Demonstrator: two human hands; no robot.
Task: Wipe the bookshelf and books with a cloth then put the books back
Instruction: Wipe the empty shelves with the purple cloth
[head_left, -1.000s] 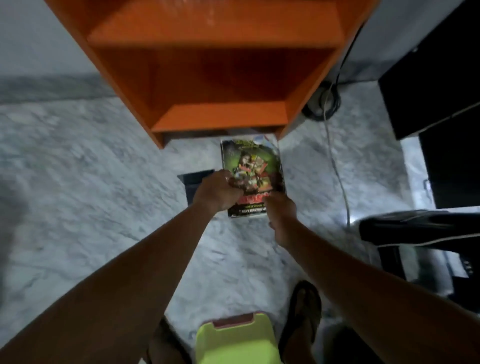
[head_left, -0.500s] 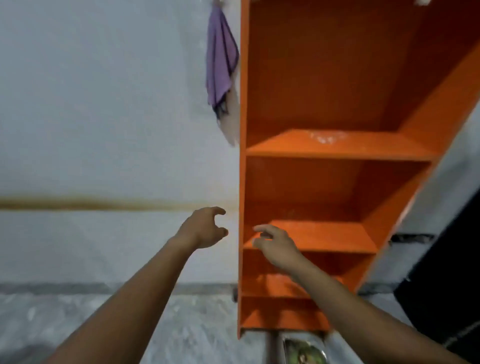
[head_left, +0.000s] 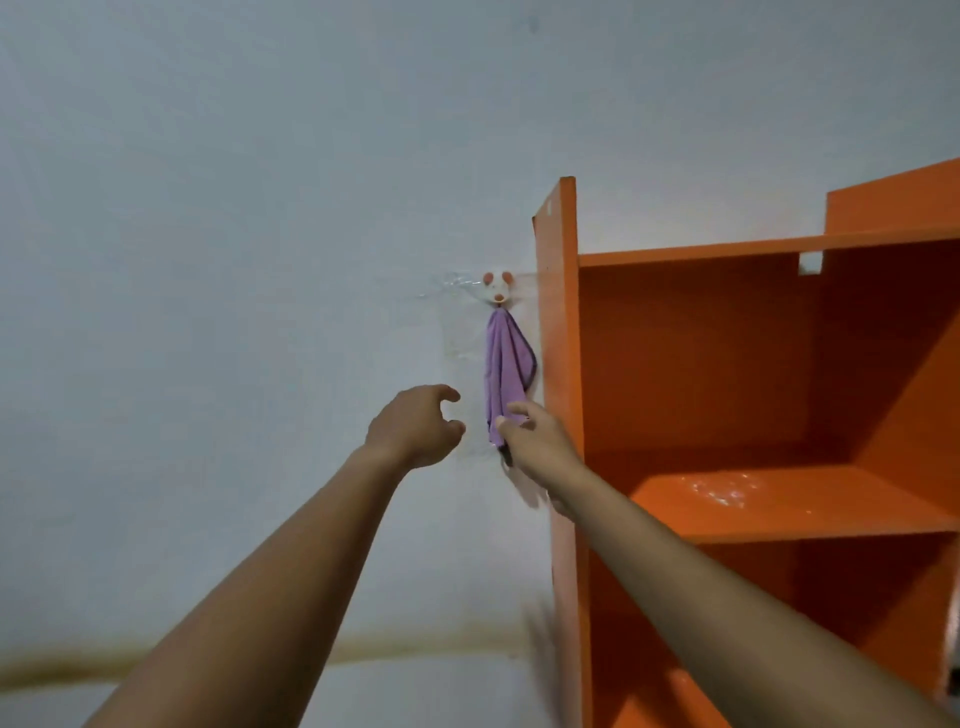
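Observation:
A purple cloth hangs from a white mouse-shaped hook on the wall, just left of the orange bookshelf. My right hand is raised to the cloth's lower end, fingers spread and touching its bottom edge; they have not closed on the cloth. My left hand is raised a little to the left of the cloth, fingers loosely curled and empty. The shelf boards in view hold no books. No book is in view.
The pale wall fills the left side, with a brownish stripe low down. The bookshelf's upright side panel stands right beside the hanging cloth. A dusty patch shows on the middle shelf board.
The view swung up from the floor and the book to the wall. Both hands let go of the book and rose toward the hanging cloth; my right hand now touches its lower end.

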